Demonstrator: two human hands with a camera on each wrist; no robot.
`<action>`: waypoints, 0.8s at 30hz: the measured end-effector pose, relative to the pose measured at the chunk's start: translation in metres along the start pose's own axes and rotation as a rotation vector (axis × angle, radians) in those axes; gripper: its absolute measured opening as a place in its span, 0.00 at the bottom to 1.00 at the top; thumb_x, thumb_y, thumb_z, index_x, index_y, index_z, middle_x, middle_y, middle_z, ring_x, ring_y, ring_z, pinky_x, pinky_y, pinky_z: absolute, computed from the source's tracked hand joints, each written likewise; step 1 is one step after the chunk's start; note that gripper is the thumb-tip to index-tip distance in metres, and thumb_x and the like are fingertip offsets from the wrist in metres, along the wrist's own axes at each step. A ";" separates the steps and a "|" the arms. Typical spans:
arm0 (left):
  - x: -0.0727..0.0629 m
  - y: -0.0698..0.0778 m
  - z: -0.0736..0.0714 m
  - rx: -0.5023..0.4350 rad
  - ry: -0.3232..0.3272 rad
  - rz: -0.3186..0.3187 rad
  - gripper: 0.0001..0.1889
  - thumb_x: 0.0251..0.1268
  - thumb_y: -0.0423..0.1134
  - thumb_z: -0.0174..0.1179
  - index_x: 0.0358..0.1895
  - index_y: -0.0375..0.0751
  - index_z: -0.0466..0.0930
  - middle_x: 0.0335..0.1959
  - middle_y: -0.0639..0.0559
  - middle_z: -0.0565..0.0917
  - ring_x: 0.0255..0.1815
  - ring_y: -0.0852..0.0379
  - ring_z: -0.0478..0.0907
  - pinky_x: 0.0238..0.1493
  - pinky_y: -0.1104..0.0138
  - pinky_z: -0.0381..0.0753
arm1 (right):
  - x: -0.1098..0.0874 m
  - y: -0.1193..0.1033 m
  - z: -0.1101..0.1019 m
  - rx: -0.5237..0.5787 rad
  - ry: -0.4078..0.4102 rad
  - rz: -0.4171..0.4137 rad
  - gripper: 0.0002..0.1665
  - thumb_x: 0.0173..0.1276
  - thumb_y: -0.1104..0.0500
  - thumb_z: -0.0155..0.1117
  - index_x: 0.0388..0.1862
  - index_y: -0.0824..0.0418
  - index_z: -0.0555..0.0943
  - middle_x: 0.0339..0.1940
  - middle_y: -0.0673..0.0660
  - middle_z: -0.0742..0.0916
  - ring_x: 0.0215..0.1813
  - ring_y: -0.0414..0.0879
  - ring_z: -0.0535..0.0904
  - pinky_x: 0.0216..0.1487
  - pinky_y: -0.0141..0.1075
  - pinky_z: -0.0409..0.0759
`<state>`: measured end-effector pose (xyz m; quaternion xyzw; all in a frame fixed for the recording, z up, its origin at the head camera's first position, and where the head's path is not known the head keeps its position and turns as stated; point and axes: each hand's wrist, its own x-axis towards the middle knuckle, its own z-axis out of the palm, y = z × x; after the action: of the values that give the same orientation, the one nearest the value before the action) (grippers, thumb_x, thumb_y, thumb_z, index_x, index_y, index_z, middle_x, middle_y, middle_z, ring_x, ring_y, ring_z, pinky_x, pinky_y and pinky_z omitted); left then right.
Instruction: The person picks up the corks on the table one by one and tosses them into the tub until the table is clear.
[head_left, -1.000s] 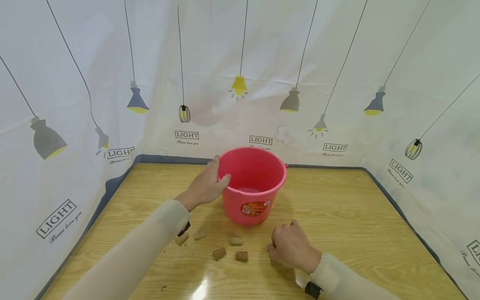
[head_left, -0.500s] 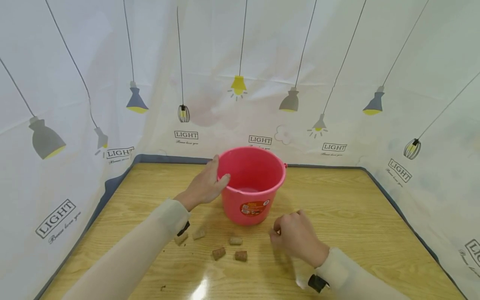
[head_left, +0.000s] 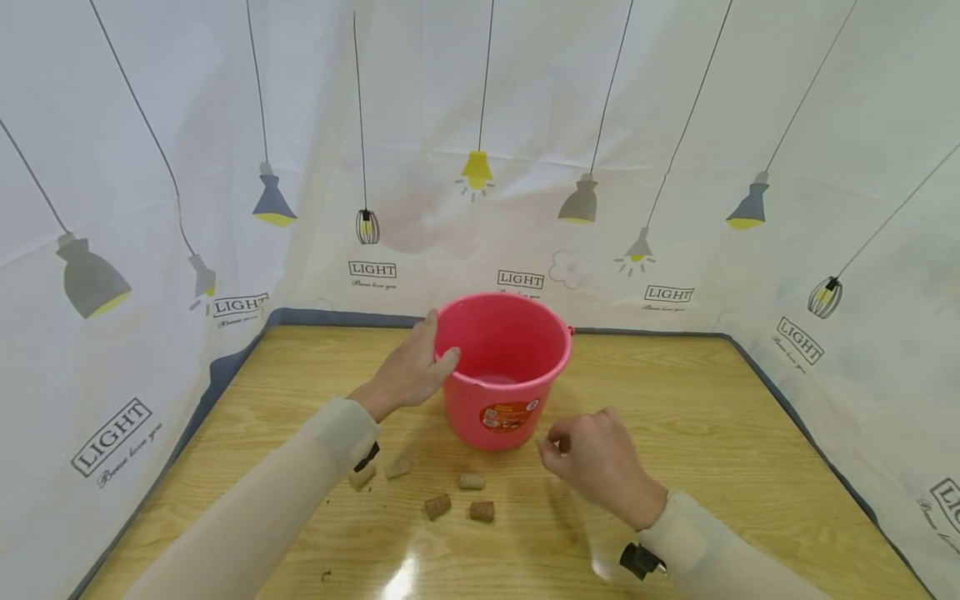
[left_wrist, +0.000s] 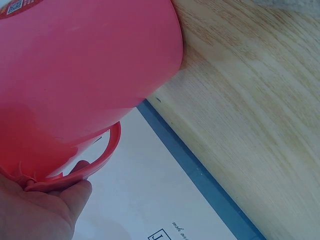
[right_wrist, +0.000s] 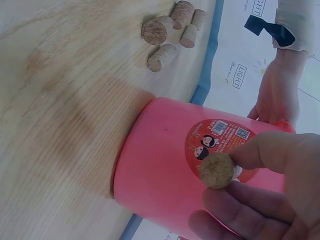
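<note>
A pink bucket [head_left: 463, 412] stands upright on the wooden table. On its left side my left hand [head_left: 408, 367] grips the rim, thumb over the inner edge; the left wrist view shows fingers curled round the rim and the pink handle [left_wrist: 114, 142] there. My right hand [head_left: 600, 467] is in front of the bucket, to its right. Between its thumb and fingers it pinches a cork [right_wrist: 216, 170], round end showing in the right wrist view, overlapping the bucket's red label [right_wrist: 197, 142]. In the head view that cork is hidden by the hand.
Several loose corks lie on the table before the bucket, among them a brown cork [head_left: 482, 512] and a paler cork [head_left: 472, 482]. Printed white sheeting [head_left: 450, 100] walls off the back and both sides, with a blue border [head_left: 352, 319] along the table.
My right hand has lifted from the table with the cork, moving up and slightly to the right in the head view. The left hand and the bucket have kept their place.
</note>
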<state>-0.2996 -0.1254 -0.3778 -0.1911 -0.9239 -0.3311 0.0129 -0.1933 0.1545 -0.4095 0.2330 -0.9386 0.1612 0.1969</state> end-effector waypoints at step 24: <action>0.000 0.001 -0.001 -0.014 -0.002 -0.001 0.45 0.78 0.53 0.48 0.84 0.37 0.33 0.76 0.39 0.61 0.64 0.44 0.71 0.61 0.44 0.78 | 0.011 -0.003 -0.024 0.102 0.185 -0.042 0.04 0.59 0.58 0.79 0.28 0.57 0.91 0.26 0.47 0.90 0.29 0.39 0.85 0.44 0.47 0.75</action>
<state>-0.2993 -0.1251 -0.3764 -0.1912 -0.9216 -0.3376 0.0105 -0.1939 0.1577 -0.3830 0.2465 -0.9018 0.2254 0.2741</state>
